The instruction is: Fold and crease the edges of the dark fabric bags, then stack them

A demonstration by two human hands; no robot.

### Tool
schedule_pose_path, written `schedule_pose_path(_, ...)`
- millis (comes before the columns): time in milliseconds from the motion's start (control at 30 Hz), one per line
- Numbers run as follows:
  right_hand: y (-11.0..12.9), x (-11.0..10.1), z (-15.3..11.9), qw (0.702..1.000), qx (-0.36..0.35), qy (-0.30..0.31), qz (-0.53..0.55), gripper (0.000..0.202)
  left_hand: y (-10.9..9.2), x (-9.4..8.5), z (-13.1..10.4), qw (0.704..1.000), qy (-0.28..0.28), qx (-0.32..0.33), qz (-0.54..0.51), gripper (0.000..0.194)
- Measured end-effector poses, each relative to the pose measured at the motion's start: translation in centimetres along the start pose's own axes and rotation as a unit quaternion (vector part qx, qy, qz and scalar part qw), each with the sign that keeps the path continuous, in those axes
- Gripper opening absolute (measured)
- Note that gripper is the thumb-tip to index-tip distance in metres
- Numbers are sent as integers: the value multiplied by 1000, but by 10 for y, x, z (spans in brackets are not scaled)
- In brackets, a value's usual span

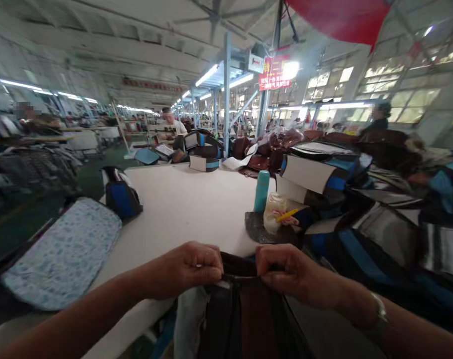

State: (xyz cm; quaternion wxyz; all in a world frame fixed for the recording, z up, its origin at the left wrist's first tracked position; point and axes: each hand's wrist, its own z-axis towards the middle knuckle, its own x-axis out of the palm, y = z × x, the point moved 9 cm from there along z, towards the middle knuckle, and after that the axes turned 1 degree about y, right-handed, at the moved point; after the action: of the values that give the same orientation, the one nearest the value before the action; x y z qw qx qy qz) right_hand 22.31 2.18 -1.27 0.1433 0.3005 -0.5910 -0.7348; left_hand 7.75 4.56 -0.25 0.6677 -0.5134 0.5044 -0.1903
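A dark bag [252,314] with a brown middle panel stands close to me at the table's near edge. My left hand [200,267] pinches the left side of its brown top edge. On the right side of that same edge, my right hand [282,269] is closed with thumb and fingers together. The stretch of edge between the two fists shows, and the parts under the fingers are hidden. A bracelet circles my right wrist.
A teal bottle [262,191], a clear plastic container [274,213] and a yellow-handled tool [287,215] stand on the white table [181,214]. Bags pile up at right [379,254]. A blue-black bag [122,197] and a patterned piece [67,252] lie left. People work farther back.
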Motion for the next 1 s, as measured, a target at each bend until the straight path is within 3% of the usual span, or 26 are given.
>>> schedule_pose_path(200,-3,-3,-2,999,-28,-1,22,13,23,-4,1,997,-2,-28,-76,34)
schedule_pose_path(400,-7,-1,7,1000,-16,11,21,15,46,-5,-7,992,-59,-71,-89,39)
schedule_pose_path(533,-6,1,13,999,-25,20,16,16,60,-7,-16,982,-35,-73,-169,36)
schedule_pose_path(667,-10,2,16,999,-19,12,25,18,76,-22,-22,989,-61,-81,-105,37)
schedule_pose_path(733,-9,3,19,999,-20,8,25,18,70,-26,-21,991,-69,-83,-84,39)
schedule_pose_path(867,1,13,30,999,-28,23,18,9,27,-10,-9,991,14,-73,-108,47)
schedule_pose_path(1000,14,21,40,999,-34,30,9,5,2,-1,-2,990,35,-136,1,46)
